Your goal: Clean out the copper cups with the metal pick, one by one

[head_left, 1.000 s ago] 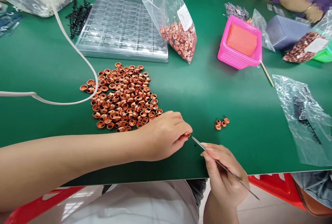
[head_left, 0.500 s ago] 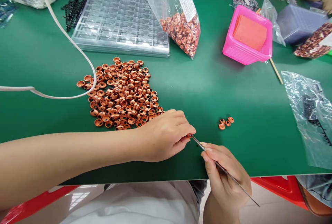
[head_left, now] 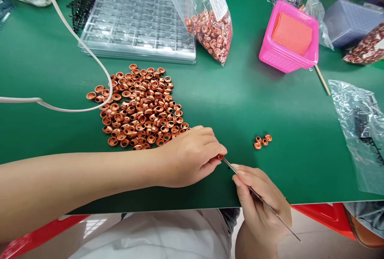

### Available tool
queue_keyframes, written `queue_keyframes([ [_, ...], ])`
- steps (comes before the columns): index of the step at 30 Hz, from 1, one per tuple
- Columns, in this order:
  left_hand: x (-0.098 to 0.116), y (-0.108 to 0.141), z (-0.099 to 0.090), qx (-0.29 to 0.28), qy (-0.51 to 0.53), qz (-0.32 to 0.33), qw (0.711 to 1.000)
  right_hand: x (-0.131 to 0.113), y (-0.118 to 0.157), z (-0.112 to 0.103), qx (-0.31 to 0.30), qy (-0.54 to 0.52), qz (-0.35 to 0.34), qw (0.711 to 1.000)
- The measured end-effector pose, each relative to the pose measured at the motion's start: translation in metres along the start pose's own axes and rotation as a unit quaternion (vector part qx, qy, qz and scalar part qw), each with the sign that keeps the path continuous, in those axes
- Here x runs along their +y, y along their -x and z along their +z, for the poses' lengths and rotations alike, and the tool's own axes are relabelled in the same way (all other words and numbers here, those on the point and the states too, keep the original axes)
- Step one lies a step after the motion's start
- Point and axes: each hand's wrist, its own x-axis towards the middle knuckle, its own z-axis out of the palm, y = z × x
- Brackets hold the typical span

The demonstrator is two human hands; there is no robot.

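A small copper-coloured cup-shaped piece (head_left: 220, 157) with holes is pinched between the fingertips of my left hand (head_left: 192, 155), just above the table near its front edge. My right hand (head_left: 262, 203) is closed around slim metal tweezers (head_left: 270, 207), held like a pen. Their tip meets the copper piece; its exact place in the piece is too small to make out. A large pile of the same copper pieces (head_left: 144, 107) spreads beyond my left wrist. Several more copper pieces (head_left: 264, 141) lie in a little group to the right.
Clear plastic trays (head_left: 138, 19) are stacked at the back, beside a bag of copper pieces (head_left: 210, 35). Black strips (head_left: 82, 7) lie left. A pink basket (head_left: 288, 37) and a plastic bag (head_left: 360, 131) are on the right. A white cable (head_left: 75, 109) hangs over the pile.
The view has shifted slightly. Both hands keep nearly the same pose, with the tweezers still at the copper piece. A person's arm at the back right has moved.
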Motion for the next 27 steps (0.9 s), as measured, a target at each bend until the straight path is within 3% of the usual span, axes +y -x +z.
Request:
queue_keyframes([
  [27,-0.0022,0.0014,0.0009,-0.004,0.016,0.0,1.0,0.0029,0.0,-0.0024,-0.011,-0.012,-0.004,1.0],
])
